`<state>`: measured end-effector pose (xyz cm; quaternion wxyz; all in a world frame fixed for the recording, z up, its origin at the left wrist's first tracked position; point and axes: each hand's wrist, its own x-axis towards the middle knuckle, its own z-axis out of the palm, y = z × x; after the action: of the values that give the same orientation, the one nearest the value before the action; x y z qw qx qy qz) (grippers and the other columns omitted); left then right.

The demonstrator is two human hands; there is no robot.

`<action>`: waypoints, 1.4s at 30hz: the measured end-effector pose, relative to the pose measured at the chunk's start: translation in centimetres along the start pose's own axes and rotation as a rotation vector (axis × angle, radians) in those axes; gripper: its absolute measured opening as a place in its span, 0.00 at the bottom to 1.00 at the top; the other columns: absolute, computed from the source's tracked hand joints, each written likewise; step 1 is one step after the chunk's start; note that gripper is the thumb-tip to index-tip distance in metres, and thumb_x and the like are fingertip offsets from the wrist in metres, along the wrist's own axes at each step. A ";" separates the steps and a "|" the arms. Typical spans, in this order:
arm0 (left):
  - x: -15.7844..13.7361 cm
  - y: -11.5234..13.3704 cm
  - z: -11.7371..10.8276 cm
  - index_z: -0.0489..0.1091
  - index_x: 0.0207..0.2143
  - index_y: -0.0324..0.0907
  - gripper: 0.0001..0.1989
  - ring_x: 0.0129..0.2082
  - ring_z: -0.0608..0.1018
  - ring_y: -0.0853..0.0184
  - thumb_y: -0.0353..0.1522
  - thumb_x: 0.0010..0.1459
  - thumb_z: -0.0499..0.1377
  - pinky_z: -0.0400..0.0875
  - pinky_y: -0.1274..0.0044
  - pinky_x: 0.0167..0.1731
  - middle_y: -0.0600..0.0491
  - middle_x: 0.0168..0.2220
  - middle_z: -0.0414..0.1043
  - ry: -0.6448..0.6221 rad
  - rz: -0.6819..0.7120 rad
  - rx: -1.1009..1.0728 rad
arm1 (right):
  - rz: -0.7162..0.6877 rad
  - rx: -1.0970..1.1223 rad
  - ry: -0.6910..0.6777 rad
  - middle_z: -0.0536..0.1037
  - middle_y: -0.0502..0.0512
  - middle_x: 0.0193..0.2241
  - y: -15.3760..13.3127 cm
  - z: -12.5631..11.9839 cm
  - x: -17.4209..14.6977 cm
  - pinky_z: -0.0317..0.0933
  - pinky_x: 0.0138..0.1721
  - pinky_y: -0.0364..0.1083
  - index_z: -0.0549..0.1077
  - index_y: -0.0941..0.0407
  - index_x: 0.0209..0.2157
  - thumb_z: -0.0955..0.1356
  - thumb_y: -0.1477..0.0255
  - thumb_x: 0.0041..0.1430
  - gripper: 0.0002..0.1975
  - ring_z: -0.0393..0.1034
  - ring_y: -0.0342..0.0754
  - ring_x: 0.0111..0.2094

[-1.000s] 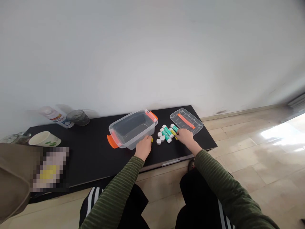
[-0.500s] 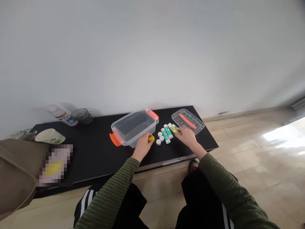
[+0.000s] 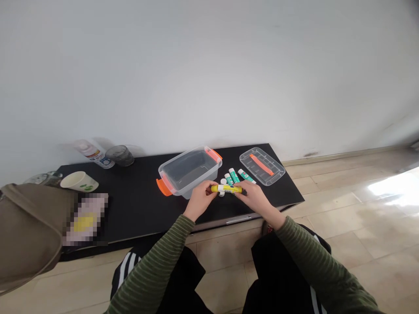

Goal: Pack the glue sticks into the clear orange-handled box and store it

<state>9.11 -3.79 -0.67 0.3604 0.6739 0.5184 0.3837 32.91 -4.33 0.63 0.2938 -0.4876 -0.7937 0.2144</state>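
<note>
Both hands meet above the black table (image 3: 137, 205), each closed in a grip on 1 yellow glue stick (image 3: 226, 189): the left hand (image 3: 200, 200) pinches its cap end, the right hand (image 3: 257, 199) its body. It lies level, just in front of the clear bin (image 3: 190, 172). 3 green glue sticks (image 3: 234, 175) lie beside the lid (image 3: 262, 160).

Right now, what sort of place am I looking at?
Probably a room in a home: a low black table against a plain white wall, a beige tiled floor, and a white paper cup.
</note>
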 end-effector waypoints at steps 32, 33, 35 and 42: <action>0.3 1.0 2.3 0.75 0.48 0.45 0.14 0.33 0.76 0.68 0.34 0.59 0.60 0.72 0.74 0.37 0.50 0.48 0.75 -0.045 0.088 0.122 | 0.283 0.065 -0.210 0.81 0.48 0.30 2.4 -2.8 0.2 0.61 0.34 0.41 0.82 0.53 0.43 0.72 0.71 0.56 0.12 0.73 0.43 0.30; 0.5 0.8 2.4 0.74 0.48 0.45 0.15 0.30 0.75 0.69 0.33 0.58 0.61 0.72 0.74 0.36 0.50 0.48 0.75 -0.004 0.038 0.160 | 0.316 0.023 -0.142 0.82 0.49 0.31 3.0 -3.1 0.6 0.61 0.36 0.41 0.82 0.53 0.43 0.71 0.70 0.57 0.12 0.73 0.44 0.32; 0.8 0.2 2.7 0.73 0.48 0.44 0.15 0.29 0.74 0.69 0.33 0.56 0.62 0.72 0.73 0.36 0.50 0.47 0.74 -0.004 -0.054 0.273 | 0.405 -0.100 -0.032 0.82 0.52 0.35 4.4 -3.7 1.3 0.62 0.39 0.42 0.81 0.54 0.44 0.70 0.70 0.59 0.12 0.75 0.47 0.36; 0.9 -1.7 4.7 0.70 0.46 0.41 0.13 0.46 0.76 0.58 0.33 0.58 0.61 0.69 0.71 0.43 0.46 0.48 0.69 -0.142 -0.123 0.646 | 0.640 -0.415 -0.118 0.81 0.62 0.43 8.1 -2.8 2.9 0.61 0.43 0.45 0.77 0.58 0.47 0.66 0.68 0.63 0.15 0.74 0.54 0.47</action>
<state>12.70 -2.95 -4.14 0.1858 0.7460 0.6263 0.1291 39.06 1.90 -1.64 0.0611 -0.7466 -0.6433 0.1580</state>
